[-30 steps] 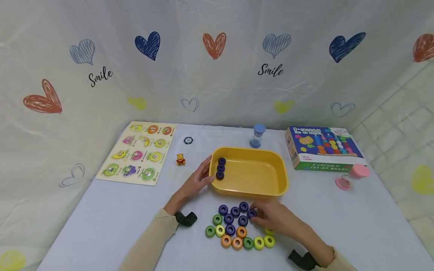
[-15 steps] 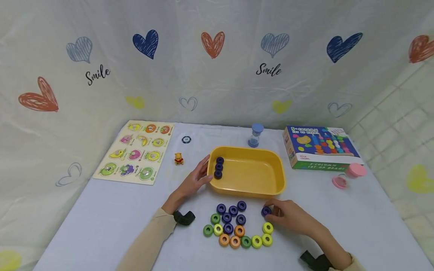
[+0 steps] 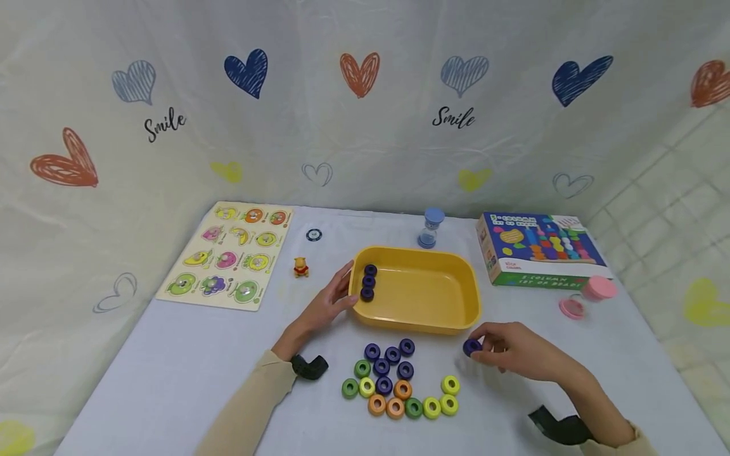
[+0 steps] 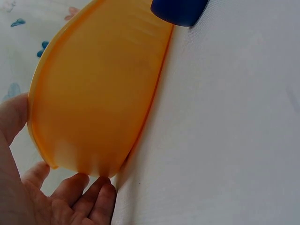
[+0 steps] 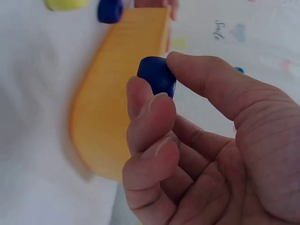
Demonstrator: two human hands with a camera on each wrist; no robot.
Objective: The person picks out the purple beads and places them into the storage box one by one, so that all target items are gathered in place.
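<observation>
A purple ring-shaped bead [image 3: 472,347] is pinched between the thumb and fingers of my right hand [image 3: 516,348], off the tray's near right corner. In the right wrist view the same bead [image 5: 157,76] looks dark blue. My left hand [image 3: 326,307] holds the left end of the yellow tray [image 3: 422,326]; in the left wrist view its fingers [image 4: 77,185] meet the tray's outer wall. Inside the tray, three purple beads [image 3: 368,281] form a column along the left wall. Loose purple beads [image 3: 381,367] lie in front of the tray, with green, yellow and orange beads [image 3: 395,407] nearer me.
Left on the table lies a fruit picture board [image 3: 227,256]. A chip [image 3: 313,235] and bear figurine [image 3: 301,267] sit beside it. Behind the tray stands a blue-capped sand timer [image 3: 430,228]. A game box [image 3: 542,250] and a pink-ended timer [image 3: 599,289] are at right.
My right hand has drawn one purple bead away from the loose group, rightward and slightly farther from me, toward the tray's near right corner. My left hand stays on the tray.
</observation>
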